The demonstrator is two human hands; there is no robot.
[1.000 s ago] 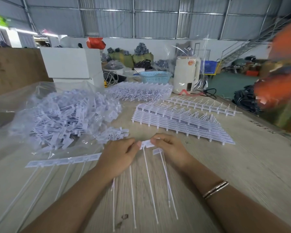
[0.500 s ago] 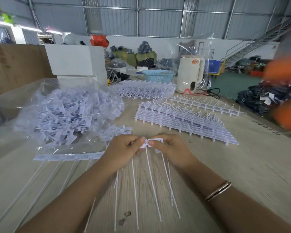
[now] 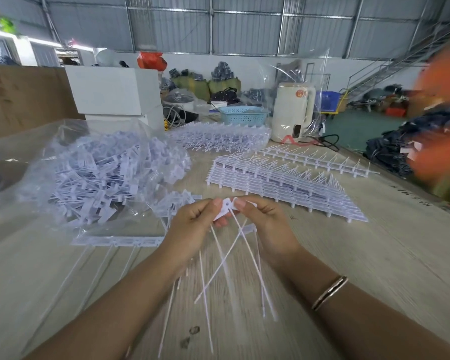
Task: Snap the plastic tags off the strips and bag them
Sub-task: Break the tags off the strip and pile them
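Warehouse bkgd: corrugated metal walls, staircase far right, piles of goods on floor. Pale wood-grain counter (image 3: 361,268) in foreground.

Both hands raised just above counter, centre of view. Left hand (image 3: 192,224) pinching flat head of white tag (image 3: 225,209) betw. thumb & fingers. Right hand (image 3: 264,222) pinching same cluster from right side, fingertips nearly touching left's. Long thin tails hanging down toward near edge, crossing each other, blurred. More tails trailing under left hand; exact count can't tell. Bracelet (image 3: 329,292) on right wrist.

Clear plastic bag (image 3: 63,162) lying left, w/ heap of loose tags inside, mouth facing hands. Partial strip (image 3: 115,240) flat on counter near left, just beside bag, thin tails running toward near edge.

Stack of unbroken strips (image 3: 283,185) right of centre, beyond hands. Single strip (image 3: 317,158) farther right. Another bagged bundle of strips (image 3: 218,137) far centre.

Far side: white boxes (image 3: 115,94), blue basket (image 3: 242,115), cream appliance (image 3: 294,113). Orange blur (image 3: 442,113) at right edge, unidentifiable.
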